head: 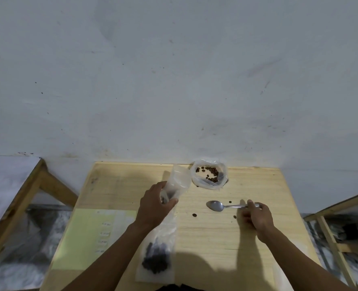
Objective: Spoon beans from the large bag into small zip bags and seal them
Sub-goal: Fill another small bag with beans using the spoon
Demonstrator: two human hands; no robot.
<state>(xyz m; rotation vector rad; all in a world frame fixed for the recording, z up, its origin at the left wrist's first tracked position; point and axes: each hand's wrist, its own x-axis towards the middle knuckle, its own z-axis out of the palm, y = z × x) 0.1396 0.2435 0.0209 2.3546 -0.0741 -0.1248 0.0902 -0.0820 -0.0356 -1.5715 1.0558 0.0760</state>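
The large bag (209, 173) sits open at the far edge of the wooden table (257, 185), against the wall, with only a few beans visible in its bottom. Nearer the person than the large bag and a little to its left, the left hand (155, 204) grips a small zip bag (177, 181) upright, fingers curled round its lower part, where some dark beans show. Nearer than the large bag and slightly to its right, the right hand (255, 215) pinches the handle of a metal spoon (215, 206) whose empty bowl lies on the table. A few loose beans (194, 215) are scattered round the spoon. Far nearer than the large bag, a filled zip bag (156, 259) lies flat, partly crossed by the left forearm. A yellow-green sheet (83, 238) lies left of it; its writing is too blurred to read.
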